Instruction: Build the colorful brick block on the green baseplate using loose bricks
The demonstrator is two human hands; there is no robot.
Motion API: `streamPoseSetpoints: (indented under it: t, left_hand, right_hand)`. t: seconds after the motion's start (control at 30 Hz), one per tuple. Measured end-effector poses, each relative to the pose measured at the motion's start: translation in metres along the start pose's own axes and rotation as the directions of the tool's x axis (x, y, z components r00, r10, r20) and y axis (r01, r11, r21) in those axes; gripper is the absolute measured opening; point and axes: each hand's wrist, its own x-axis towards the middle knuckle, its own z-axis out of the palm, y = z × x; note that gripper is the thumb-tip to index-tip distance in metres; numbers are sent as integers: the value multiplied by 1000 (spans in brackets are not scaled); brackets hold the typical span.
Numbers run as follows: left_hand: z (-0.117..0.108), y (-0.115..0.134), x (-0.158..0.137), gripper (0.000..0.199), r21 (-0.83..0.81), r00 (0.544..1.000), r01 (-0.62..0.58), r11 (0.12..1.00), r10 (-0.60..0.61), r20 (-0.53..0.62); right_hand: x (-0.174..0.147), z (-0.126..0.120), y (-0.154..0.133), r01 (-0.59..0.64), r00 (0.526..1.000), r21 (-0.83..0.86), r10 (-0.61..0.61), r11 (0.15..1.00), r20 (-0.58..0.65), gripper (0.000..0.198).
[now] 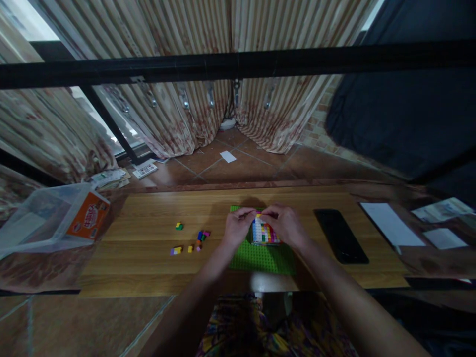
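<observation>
Brick build (265, 234): hands (238, 228) (287, 226) pinched, touching far edge.

It's a home — patterned curtains (186, 29), tiled floor (253, 167).

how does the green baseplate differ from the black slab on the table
The green baseplate is covered in small studs, while the black slab looks smooth. The baseplate is bright green; the slab is dark and narrower, with rounded corners. The baseplate lies under the left hand and right hand, whereas the slab lies to their right, untouched. Both lie on the wooden table.
</observation>
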Motion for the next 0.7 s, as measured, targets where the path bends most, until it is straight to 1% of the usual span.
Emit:
streamPoseSetpoints:
  t: [0.1, 0.17, 0.33, 0.47, 0.7]
  left_hand:
    - [4, 1, 1, 11, -92, 997, 52, 994, -56, -46]
    - [6, 1, 2, 10, -131, 995, 62, 989, -71, -65]
    - [10, -3, 3, 10, -181, 991, 69, 981, -89, -102]
    - [13, -8, 4, 13, -215, 985, 79, 973, -110, -136]
    - [21, -10, 3, 11, -226, 972, 69, 972, -116, -202]
  right_hand:
    - [1, 1, 0, -14, 1000, 22, 14, 1000, -15, 10]
    - [1, 2, 1, -13, 1000, 30, 13, 999, -24, 10]
    - [1, 3, 5, -12, 1000, 78, 13, 997, -19, 9]
    - [1, 4, 7, 4, 1000, 75, -2, 997, -19, 10]
    - [-3, 8, 13, 19, 1000, 90, -18, 996, -8, 14]
